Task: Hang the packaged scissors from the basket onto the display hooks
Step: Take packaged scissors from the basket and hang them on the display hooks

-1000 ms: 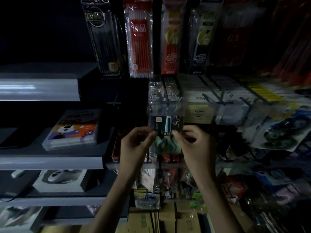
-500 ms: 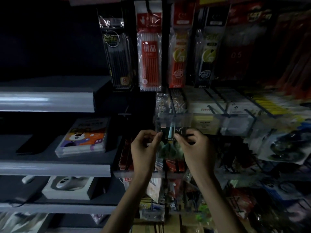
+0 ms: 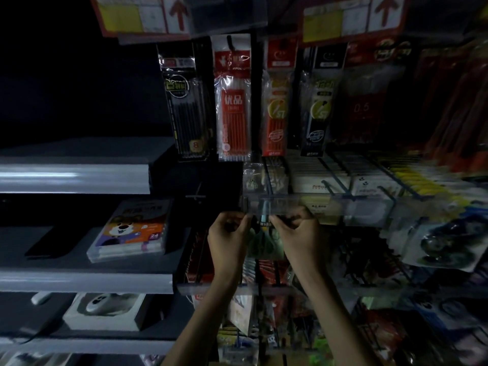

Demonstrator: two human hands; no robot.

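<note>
While you hold the pack up to the rack, read the layout from the large parts down. Grey shelving takes the left side, with a flat cartoon-printed box near the right end of its middle shelf. The hook rack takes the right side, and pen refill packs hang along its top row. A clear label rail runs across the front edge of the row below.

The packaged scissors sit directly under the left end of that rail. Their long axis is vertical, and the top edge is partly hidden behind the rail. The basket is not in view.

Your left hand pinches the pack's upper left corner, and your right hand pinches the upper right corner. Both sets of fingers are curled onto the card, and both hands are equally near.

A dark hook wire appears to project toward you just above the pack's centre, between your two grips. The hang hole probably lies up and away from your fingertips, so the coming move is likely a lift and a push back along the wire. You cannot tell whether the hole is already threaded, because the rail and the dim light hide it.
</note>
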